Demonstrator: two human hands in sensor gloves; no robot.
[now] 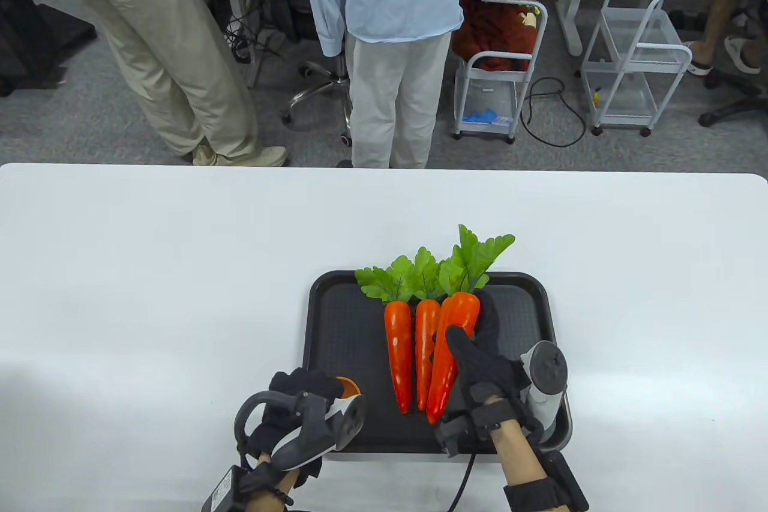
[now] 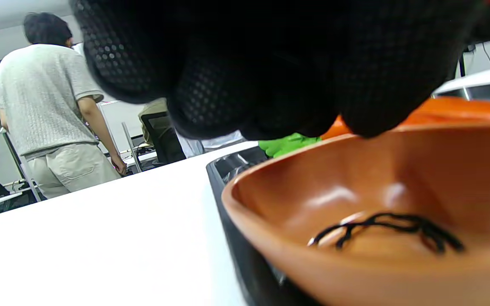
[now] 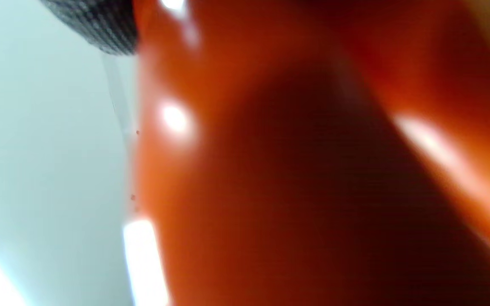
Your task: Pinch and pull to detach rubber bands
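Toy carrots with green leaves [image 1: 420, 275] lie side by side on a black tray [image 1: 339, 320]. My right hand [image 1: 472, 325] grips the rightmost carrot [image 1: 459, 308] near its top, thumb on one side and fingers on the other. That carrot [image 3: 313, 170] fills the right wrist view, blurred. My left hand [image 1: 312, 385] hovers with curled fingers [image 2: 270, 85] over an orange bowl [image 1: 348, 384] at the tray's near left corner. A black rubber band [image 2: 389, 227] lies inside the bowl [image 2: 398, 170]. I see no band on the carrots.
The left carrot [image 1: 398, 356] and middle carrot [image 1: 426, 344] lie beside the gripped one. The white table [image 1: 150, 272] stretches to the left and right of the tray. Two people stand beyond the far edge, with carts behind them.
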